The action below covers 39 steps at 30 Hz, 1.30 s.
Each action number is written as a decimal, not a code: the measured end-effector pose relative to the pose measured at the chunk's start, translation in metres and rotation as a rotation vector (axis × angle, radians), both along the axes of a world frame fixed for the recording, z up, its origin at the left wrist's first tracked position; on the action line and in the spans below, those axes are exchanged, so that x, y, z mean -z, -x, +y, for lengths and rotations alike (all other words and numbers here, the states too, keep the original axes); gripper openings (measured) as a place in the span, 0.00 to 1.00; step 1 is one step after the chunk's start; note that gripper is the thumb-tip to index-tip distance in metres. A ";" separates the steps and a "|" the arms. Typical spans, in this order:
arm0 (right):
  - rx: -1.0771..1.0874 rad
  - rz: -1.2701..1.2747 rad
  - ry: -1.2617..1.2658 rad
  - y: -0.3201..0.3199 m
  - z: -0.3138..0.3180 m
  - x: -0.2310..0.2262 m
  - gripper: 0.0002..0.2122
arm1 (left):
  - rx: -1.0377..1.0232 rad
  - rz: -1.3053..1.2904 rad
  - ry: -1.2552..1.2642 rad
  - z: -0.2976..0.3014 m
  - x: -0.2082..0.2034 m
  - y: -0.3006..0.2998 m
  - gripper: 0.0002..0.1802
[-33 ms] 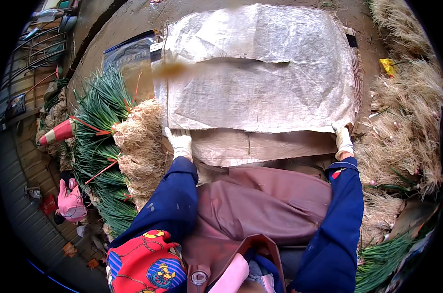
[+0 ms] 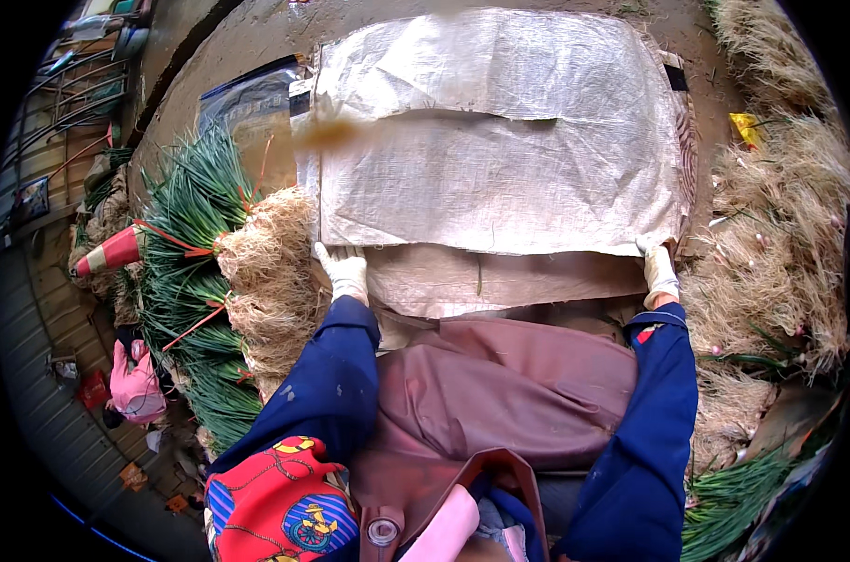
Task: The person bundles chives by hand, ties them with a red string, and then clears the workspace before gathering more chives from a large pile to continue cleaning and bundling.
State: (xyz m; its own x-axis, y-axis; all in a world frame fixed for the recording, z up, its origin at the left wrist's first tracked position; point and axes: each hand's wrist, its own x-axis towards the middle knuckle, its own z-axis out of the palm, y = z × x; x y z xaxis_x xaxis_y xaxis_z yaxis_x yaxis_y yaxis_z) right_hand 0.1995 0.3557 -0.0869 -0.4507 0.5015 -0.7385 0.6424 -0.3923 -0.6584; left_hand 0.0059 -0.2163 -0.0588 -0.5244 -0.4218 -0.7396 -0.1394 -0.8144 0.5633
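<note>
At nine o'clock of the woven sack [image 2: 500, 140], bundled green onions [image 2: 196, 244] crowd the left hand [image 2: 344, 273]; both it and the right hand [image 2: 659, 272] pinch the sack's near edge, dry roots [image 2: 781, 272] at three o'clock.

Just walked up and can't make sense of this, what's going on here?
A person in white gloves and blue sleeves has the left hand and the right hand on the near corners of a pale woven sack spread flat over a work surface. Tied bundles of green onions with pale, stringy roots lie to the left, and loose dry roots and trimmings are heaped to the right.
</note>
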 end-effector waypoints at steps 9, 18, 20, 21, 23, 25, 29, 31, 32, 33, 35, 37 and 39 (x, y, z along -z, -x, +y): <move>0.048 0.086 -0.187 -0.057 0.001 -0.011 0.15 | 0.437 -0.020 0.521 -0.043 -0.025 -0.042 0.36; 0.365 -0.386 0.291 -0.164 -0.034 0.002 0.26 | 0.561 -0.641 0.041 -0.050 -0.020 -0.103 0.57; 0.271 -0.233 0.260 -0.164 -0.046 0.035 0.23 | 0.444 -0.522 -0.359 -0.039 0.002 -0.100 0.42; 0.226 -0.160 0.241 -0.164 -0.051 0.053 0.22 | 0.404 -0.514 -0.291 -0.035 0.010 -0.099 0.38; 0.146 -0.025 0.166 -0.159 -0.040 0.076 0.19 | 0.424 -0.467 -0.244 -0.022 0.029 -0.095 0.29; 0.365 -0.029 0.208 -0.121 -0.042 0.061 0.16 | 0.461 -0.438 -0.206 -0.026 0.029 -0.087 0.24; 0.299 -0.029 0.111 -0.068 -0.017 0.046 0.18 | 0.626 -0.354 0.066 -0.008 0.018 -0.034 0.29; 0.310 -0.051 0.097 -0.047 -0.005 0.044 0.18 | 0.637 -0.351 0.116 0.007 0.026 -0.014 0.29; 0.312 -0.059 0.090 -0.035 0.001 0.040 0.19 | 0.637 -0.353 0.130 0.015 0.028 -0.008 0.30; 0.305 -0.064 0.086 -0.021 0.004 0.034 0.19 | 0.628 -0.365 0.135 0.019 0.031 -0.009 0.30; 0.264 -0.058 0.098 0.004 0.000 0.019 0.20 | 0.593 -0.402 0.149 0.010 0.033 -0.010 0.33; -0.051 -0.130 0.128 0.005 -0.013 -0.021 0.23 | 0.482 -0.501 0.133 -0.017 0.031 -0.036 0.36; 0.240 -0.072 0.393 -0.013 -0.016 -0.066 0.26 | 0.441 -0.661 0.007 -0.016 0.031 -0.050 0.38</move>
